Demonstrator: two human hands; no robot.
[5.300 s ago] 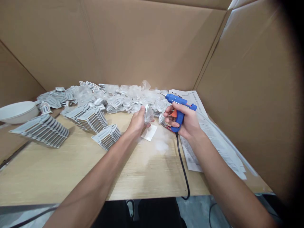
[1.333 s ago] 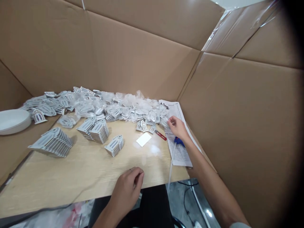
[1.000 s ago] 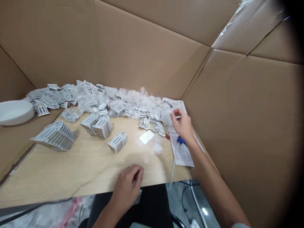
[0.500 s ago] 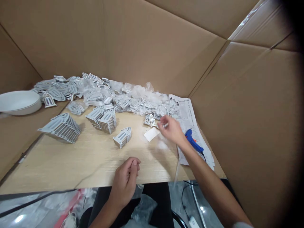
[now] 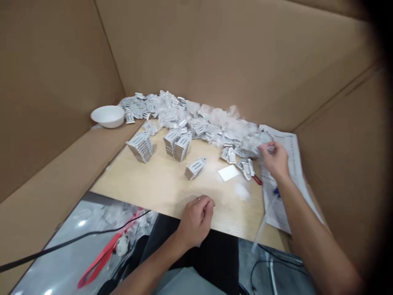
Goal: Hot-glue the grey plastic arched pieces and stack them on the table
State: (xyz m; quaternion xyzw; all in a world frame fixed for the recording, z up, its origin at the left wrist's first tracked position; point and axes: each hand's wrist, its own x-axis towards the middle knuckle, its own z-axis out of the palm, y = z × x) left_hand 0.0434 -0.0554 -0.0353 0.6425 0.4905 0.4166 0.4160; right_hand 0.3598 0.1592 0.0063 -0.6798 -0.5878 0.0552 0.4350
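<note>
My left hand [image 5: 198, 217] is curled into a loose fist at the table's front edge, with nothing showing in it. At the right end of a heap of clear plastic bags [image 5: 219, 116], my right hand [image 5: 276, 159] has its fingers pinched together; what lies between them is too blurred to name. Left of that hand are loose grey-white arched window-shaped pieces [image 5: 228, 155], and more lie near a red-handled tool [image 5: 257, 179]. A white card [image 5: 229, 173] is in front of them. Similar pieces stand in a small stack [image 5: 195, 169] and taller stacks [image 5: 182, 145] farther left.
Another tall stack [image 5: 141, 145] is at the left, and a white bowl [image 5: 108, 116] stands behind it. Newspaper [image 5: 291, 159] covers the right side, with a blue glue gun [image 5: 277, 192] mostly hidden by my right forearm. Cardboard walls [image 5: 196, 53] enclose the table.
The view has swung right, so table things appear shifted. My right hand has moved from the loose pieces beside the card to the bags near the newspaper. My left hand remains curled.
</note>
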